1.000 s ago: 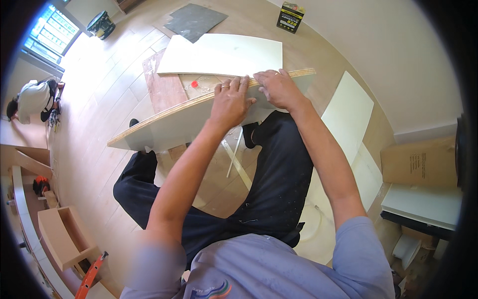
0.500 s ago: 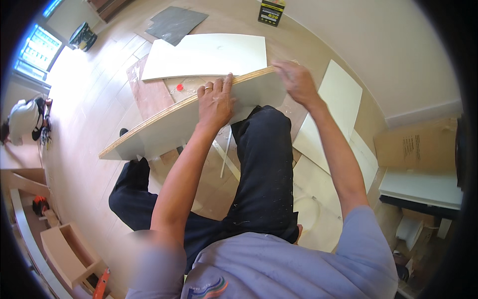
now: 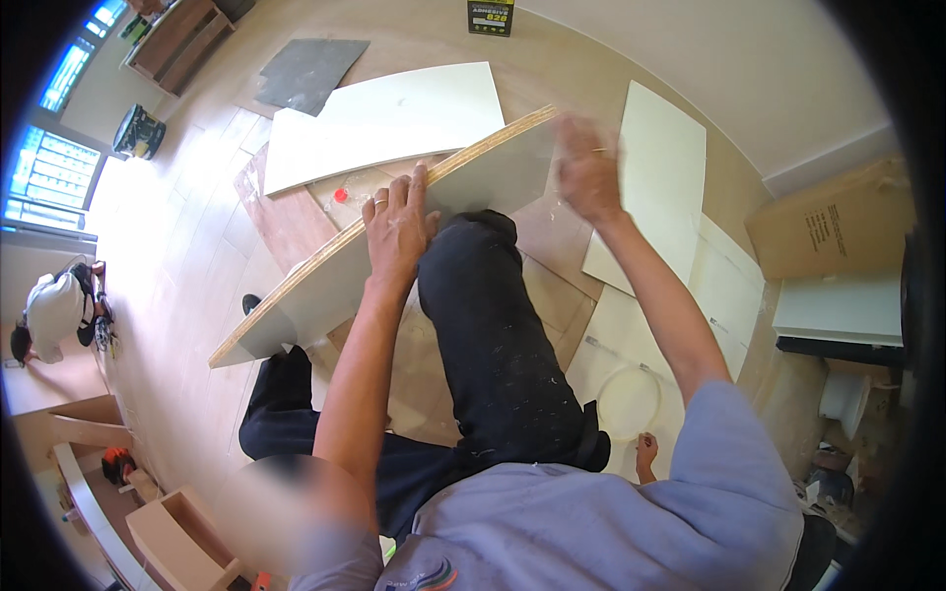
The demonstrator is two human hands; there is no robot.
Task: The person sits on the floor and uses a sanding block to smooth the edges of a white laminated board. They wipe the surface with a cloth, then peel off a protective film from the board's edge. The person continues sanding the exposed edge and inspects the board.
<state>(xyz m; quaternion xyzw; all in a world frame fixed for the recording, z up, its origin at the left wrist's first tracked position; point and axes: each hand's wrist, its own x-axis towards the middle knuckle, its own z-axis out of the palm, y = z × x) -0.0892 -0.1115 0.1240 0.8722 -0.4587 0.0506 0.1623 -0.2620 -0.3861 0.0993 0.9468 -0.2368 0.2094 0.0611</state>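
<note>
A long plywood board [image 3: 389,271] with a grey-white face and bare layered edge stands on edge, slanting from lower left to upper right across my black-trousered legs. My left hand [image 3: 397,225] is closed over its upper edge near the middle, fingers on top and thumb against the near face. At the board's upper right end is my right hand [image 3: 589,177], smeared by motion. Its fingers are too blurred to show whether they hold anything or touch the board's end.
White panels [image 3: 389,118] lie beyond the board, with another white panel [image 3: 655,177] at right. A grey sheet [image 3: 310,74], red cap [image 3: 341,195] and black box [image 3: 490,17] are farther off. Cardboard [image 3: 828,217] leans at right. A person [image 3: 61,310] bends at far left, near a wooden drawer box [image 3: 182,537].
My right hand has moved from the board's top edge to just beyond its right end. The board's left end sits lower in view; my left hand keeps its hold. The whole view has shifted.
</note>
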